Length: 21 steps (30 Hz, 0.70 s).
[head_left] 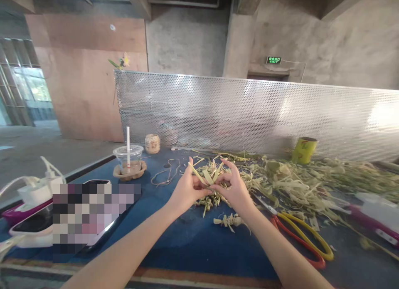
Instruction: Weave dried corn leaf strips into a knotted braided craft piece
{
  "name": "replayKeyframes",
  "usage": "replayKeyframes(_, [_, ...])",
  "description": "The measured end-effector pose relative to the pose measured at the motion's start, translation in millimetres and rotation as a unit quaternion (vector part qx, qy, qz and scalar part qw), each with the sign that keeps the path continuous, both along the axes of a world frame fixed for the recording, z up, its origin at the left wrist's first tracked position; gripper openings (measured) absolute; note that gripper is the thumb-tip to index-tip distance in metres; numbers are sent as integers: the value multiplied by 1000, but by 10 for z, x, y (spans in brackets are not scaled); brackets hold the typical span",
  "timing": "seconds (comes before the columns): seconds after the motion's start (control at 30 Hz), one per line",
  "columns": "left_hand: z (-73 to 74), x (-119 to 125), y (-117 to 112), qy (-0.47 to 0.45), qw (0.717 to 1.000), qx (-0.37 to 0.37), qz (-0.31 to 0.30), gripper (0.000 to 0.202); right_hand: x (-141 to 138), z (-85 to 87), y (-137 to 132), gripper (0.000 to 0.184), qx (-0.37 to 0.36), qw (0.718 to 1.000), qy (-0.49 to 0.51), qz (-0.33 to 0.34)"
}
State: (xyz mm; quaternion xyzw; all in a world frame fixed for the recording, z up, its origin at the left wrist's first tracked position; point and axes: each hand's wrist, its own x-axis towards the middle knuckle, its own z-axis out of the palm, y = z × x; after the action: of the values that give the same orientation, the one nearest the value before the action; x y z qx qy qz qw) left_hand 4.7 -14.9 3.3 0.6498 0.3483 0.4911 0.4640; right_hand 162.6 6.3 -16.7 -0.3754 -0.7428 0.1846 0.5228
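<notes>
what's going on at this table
A person is handling pale plant strips, pinched between the fingertips of the left hand and right hand, above a small heap of scraps. Scissors with red and yellow handles lie on the blue table beside the right forearm, near a larger pile of plant material.

Two hands, left hand [187, 185] and right hand [231, 183]; plant strips [299, 189] too tangled to count from here. One pair of scissors [274, 214], one cup [128, 155], one straw [128, 139], one jar [152, 144], one yellow tin [304, 151], two power strips [372, 227], one exit sign [274, 60].
</notes>
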Motion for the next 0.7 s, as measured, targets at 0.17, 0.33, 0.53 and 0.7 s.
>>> replayKeyframes(0.17, [-3,-36,22,40,999,26,0,107,-52,24,4,92,-164,974,154,8])
replayKeyframes(0.33, [-14,-23,38,20,999,13,24,95,-56,25,-48,68,-107,992,68,-20])
replayKeyframes(0.53, [-41,26,63,-52,998,-29,15,100,-8,22,-154,19,219,965,-119,-77])
replayKeyframes(0.7, [-50,31,47,-31,999,-1,-30,102,-11,31,-160,24,287,946,-143,-42])
